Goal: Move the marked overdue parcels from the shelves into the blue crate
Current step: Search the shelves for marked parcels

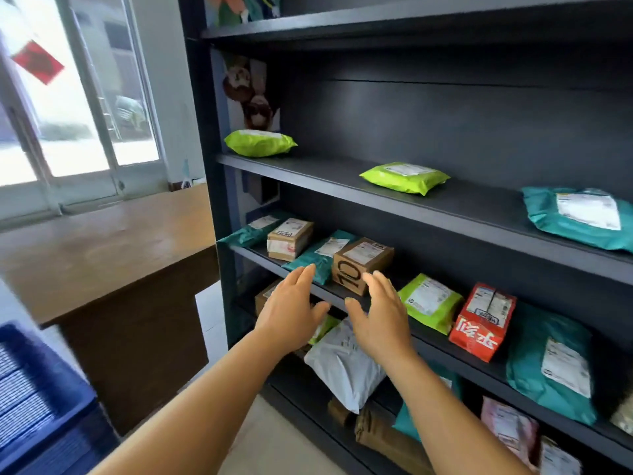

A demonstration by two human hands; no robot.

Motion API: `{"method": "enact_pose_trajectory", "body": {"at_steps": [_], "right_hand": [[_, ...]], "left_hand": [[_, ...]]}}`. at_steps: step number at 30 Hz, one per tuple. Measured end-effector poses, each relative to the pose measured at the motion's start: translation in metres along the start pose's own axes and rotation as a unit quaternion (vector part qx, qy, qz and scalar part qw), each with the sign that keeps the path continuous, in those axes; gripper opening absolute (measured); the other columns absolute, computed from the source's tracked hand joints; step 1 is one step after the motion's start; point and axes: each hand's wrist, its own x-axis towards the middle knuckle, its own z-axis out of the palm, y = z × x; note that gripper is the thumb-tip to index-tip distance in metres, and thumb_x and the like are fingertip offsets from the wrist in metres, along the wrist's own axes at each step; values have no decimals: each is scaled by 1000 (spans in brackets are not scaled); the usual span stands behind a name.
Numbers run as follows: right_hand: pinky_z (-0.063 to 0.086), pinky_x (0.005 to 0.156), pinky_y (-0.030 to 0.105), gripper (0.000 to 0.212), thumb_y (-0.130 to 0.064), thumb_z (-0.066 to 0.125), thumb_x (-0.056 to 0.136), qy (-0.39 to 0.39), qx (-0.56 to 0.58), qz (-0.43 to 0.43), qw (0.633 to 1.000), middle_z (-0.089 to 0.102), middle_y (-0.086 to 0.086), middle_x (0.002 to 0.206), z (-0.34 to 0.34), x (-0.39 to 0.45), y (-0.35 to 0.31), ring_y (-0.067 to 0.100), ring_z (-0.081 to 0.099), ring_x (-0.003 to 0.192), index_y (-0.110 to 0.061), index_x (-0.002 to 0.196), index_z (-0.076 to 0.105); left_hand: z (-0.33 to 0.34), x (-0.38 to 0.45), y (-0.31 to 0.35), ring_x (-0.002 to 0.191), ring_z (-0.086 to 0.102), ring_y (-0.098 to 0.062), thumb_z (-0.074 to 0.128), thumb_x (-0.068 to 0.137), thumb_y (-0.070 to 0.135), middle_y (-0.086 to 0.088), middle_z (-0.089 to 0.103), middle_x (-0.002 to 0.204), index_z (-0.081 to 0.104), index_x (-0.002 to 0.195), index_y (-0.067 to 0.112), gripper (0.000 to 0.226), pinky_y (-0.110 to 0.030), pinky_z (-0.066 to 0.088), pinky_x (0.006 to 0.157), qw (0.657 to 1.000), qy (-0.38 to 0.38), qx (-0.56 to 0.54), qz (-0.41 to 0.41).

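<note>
- Both hands are out in front of the shelves (342,173), fingers straight and spread, holding nothing. The left hand (291,310) and right hand (380,317) face each other with a gap between them.
- The landmark is the brown box (361,265) marked "10" on its front face. It sits on the third shelf down, just beyond the fingertips of both hands, and is not yet touched.
- The hands look set to take this box from both sides. Whether it carries the overdue mark cannot be told from here; check the label before lifting.
- Just left of the box, touching it or nearly so, lies a teal bag (318,258). Slide the left fingers between the two so the bag is not dragged off the shelf edge.
- Right of the box, a little apart, lies a green bag (430,301); the right hand has room there.
- Press the palms flat on the box's side faces, draw it straight out over the shelf lip, then lift.
- The crate (41,399) is well to the left of the box and lower, near the floor beside the tabletop (102,248). Turn left and lower the box in.
</note>
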Motion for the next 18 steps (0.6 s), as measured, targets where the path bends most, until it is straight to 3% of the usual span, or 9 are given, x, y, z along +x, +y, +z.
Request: {"method": "enact_pose_trajectory", "body": {"at_steps": [8,18], "right_hand": [[20,118,42,60,-36,48,96,-44,39,-21,998,16,-2,159,78,68,-39,15,12,147,-20,149,26],[24,116,38,59,-36,48,96,-82,80,-28,993,16,-7,159,166,199,-78,14,18,145,-23,149,26]], "left_hand": [[-15,45,-88,139,31,-19,58,91,38,3,26,155,18,151,22,74,-39,34,112,999,22,-3,-46],[-33,171,-176,141,28,-18,57,92,38,4,22,156,14,152,24,76,-36,34,111,996,9,16,-88]]}}
